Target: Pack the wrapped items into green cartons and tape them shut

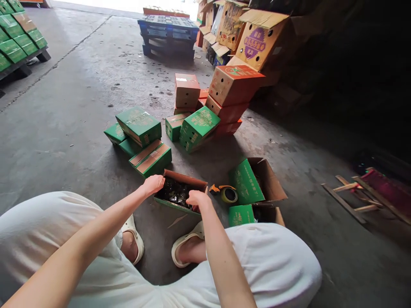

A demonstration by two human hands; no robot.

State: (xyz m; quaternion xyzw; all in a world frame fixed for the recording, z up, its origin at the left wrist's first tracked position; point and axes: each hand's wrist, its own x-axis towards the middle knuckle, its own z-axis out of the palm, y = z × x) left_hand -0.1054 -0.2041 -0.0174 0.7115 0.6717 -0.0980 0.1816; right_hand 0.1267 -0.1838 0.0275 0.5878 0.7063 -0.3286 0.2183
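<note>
An open cardboard box [180, 208] with green outer sides stands on the floor between my feet. Inside it lies dark, shiny plastic wrapping [176, 194]; what it covers cannot be made out. My left hand [154, 184] is closed on the left end of the box, fingers curled over its rim. Over the right end, my right hand [197, 199] reaches in with bent fingers, and whatever is between them is hidden. Just right of the box a tape dispenser [228, 194] with an orange handle and a roll of tape rests on the floor.
Two open green boxes [248, 182] stand to the right. Closed green boxes [138, 124] lie ahead, beside stacked orange boxes [236, 85]. Farther off are blue pallets [168, 32] and a loaded pallet [19, 68]. A low wooden stool [369, 196] is at the right.
</note>
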